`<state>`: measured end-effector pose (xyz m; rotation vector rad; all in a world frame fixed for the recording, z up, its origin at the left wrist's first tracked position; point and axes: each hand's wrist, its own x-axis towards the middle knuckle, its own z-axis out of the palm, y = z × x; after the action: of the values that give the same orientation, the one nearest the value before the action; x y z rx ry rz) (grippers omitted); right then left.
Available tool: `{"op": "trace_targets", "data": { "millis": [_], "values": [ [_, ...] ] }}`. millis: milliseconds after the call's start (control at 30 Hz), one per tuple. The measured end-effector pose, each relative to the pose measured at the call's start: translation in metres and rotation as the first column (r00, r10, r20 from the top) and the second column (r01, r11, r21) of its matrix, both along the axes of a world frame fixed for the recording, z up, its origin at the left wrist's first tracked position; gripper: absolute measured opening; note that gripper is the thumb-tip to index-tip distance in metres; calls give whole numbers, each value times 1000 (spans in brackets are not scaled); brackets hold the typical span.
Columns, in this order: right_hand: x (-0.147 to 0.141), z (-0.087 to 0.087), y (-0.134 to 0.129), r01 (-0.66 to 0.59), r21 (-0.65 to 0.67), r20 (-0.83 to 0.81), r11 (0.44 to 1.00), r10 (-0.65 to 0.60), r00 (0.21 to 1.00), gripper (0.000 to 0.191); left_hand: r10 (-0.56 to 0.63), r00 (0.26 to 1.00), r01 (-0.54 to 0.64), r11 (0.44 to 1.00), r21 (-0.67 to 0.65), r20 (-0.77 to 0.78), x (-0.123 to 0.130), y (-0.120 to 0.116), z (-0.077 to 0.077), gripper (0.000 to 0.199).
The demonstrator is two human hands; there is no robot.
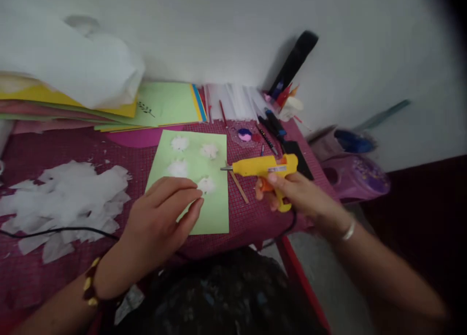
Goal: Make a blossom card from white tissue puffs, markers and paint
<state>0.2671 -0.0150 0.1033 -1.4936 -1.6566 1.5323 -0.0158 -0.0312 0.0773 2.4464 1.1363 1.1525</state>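
My right hand (288,186) grips a yellow hot glue gun (260,166), fingers around its handle and near the orange trigger. Its metal nozzle points left, over the right edge of a light green paper sheet (215,218). Above the sheet's lower left part, my left hand (164,208) is closed in a loose pinch, its fingertips at the edge of a white paper flower (206,185). Whatever is between those fingertips is too small to make out. Farther up the sheet are a white flower (180,143), a paler one (209,151) and a partly covered one (178,168).
A heap of white paper pieces (69,199) lies at left, crossed by a black cord (73,229). Coloured sheets (168,101) are stacked along the wall. Brushes, a wooden stick (239,186) and a black-and-blue tool (275,123) lie right. Purple containers (361,177) stand beyond the table edge.
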Motion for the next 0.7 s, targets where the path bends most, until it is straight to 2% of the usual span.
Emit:
{"op": "trace_targets", "data": {
  "millis": [67,100,133,200,233,300,333,433,500,600,700],
  "values": [
    [-8,-25,-20,70,-58,-253,996,-82,964,52,-3,965,66,970,-232,260,1,-8,0,11],
    [-14,-39,-28,80,-86,-333,993,-104,937,52,32,917,121,928,-353,398,2,-11,-2,5],
    [-21,-53,-35,92,-104,-410,990,-127,903,50,96,840,195,864,-463,533,3,-14,-5,10],
    [-35,-73,-46,121,-157,-537,980,-188,823,43,237,676,303,773,-557,698,5,-21,-10,23],
    [-42,-79,-51,131,-187,-579,974,-217,786,41,307,583,353,738,-575,752,6,-26,-12,24],
    [-53,-82,-58,131,-242,-617,961,-257,744,39,411,436,427,689,-586,801,8,-39,-12,19],
    [-56,-80,-60,127,-255,-618,958,-263,741,39,441,397,444,675,-589,805,9,-46,-11,17],
    [-62,-72,-65,144,-243,-617,959,-267,740,39,437,443,399,686,-609,783,6,-59,-14,17],
    [-64,-69,-67,160,-219,-634,963,-265,727,39,431,536,301,706,-641,726,-2,-59,-23,20],
    [-64,-74,-69,160,-194,-651,968,-248,717,37,463,683,95,710,-697,565,-23,-44,-43,19],
    [-64,-83,-71,188,-182,-640,965,-262,723,35,475,776,-17,674,-739,415,-38,-29,-54,13]
  ]
}}
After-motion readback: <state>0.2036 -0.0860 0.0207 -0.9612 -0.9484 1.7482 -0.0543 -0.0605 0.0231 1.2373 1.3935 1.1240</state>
